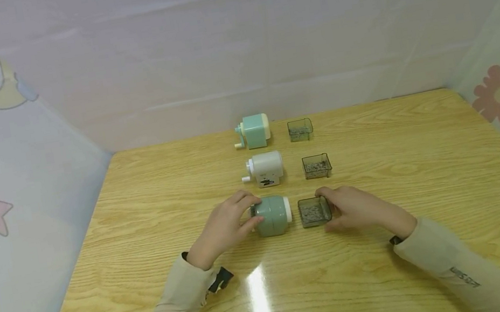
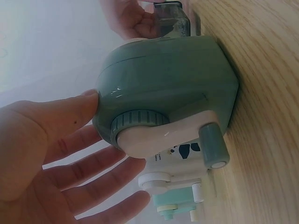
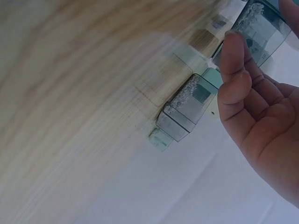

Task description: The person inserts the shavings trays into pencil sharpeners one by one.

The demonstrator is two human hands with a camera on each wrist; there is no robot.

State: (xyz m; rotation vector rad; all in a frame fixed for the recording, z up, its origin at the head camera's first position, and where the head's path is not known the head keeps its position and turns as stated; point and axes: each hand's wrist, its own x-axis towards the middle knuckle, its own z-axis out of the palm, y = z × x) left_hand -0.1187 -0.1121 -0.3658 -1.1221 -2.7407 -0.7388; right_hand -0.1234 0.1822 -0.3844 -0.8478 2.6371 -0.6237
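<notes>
Green sharpener (image 1: 270, 221) is standing on the worktop (image 1: 140, 206) in the nearest of three rows, its crank (image 2: 163, 139) facing the person's left. Left hand (image 1: 227, 222) is touching the body at that end, its fingers spreading loosely rather than clasping. Right hand (image 1: 357, 207) is grasping the clear tray (image 1: 313, 224), which is sitting just right of the body with a gap between and holding dark shavings (image 1: 312, 214). Beyond, white sharpener (image 1: 267, 163) and mint sharpener (image 1: 254, 132) are standing with middle tray (image 1: 317, 174) and far tray (image 1: 300, 137) lying apart beside them. The step in hand is seemingly the handling of the nearest tray, whether parting or rejoining I cannot tell. The next move is probably calling for steadying the body and keeping the tray level, so nothing is spilling.
</notes>
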